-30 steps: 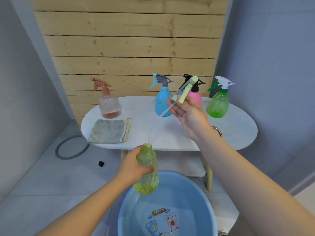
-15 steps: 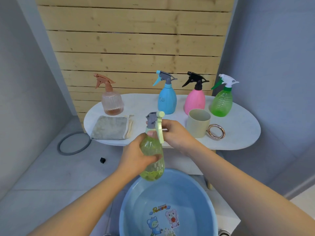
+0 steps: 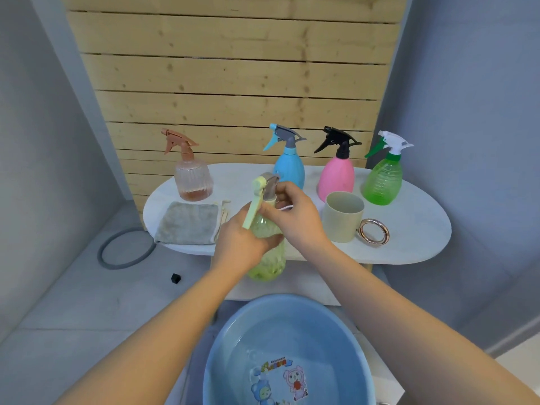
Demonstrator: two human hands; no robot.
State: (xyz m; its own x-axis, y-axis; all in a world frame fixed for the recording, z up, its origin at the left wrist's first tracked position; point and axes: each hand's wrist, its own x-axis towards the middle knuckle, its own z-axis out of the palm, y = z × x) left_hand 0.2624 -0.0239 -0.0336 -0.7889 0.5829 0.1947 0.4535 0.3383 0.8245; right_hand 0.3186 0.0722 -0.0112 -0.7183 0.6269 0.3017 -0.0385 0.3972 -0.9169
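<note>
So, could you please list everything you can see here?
yellow-green bottle: 1, translucent yellow-green, above basin
spray head: 1, pale green and grey, on its neck
peach bottle: 1, peach, table back left
blue bottle: 1, blue, table back middle
pink bottle: 1, pink, beside blue
green bottle: 1, green, table back right
cup: 1, beige, before pink bottle
ring: 1, coppery, at cup's right
cloth: 1, grey, table front left
table: 1, white, centre
basin: 1, blue, nearest camera
hose loop: 1, grey, floor left
left hand: grips bottle body
right hand: holds spray head
</note>
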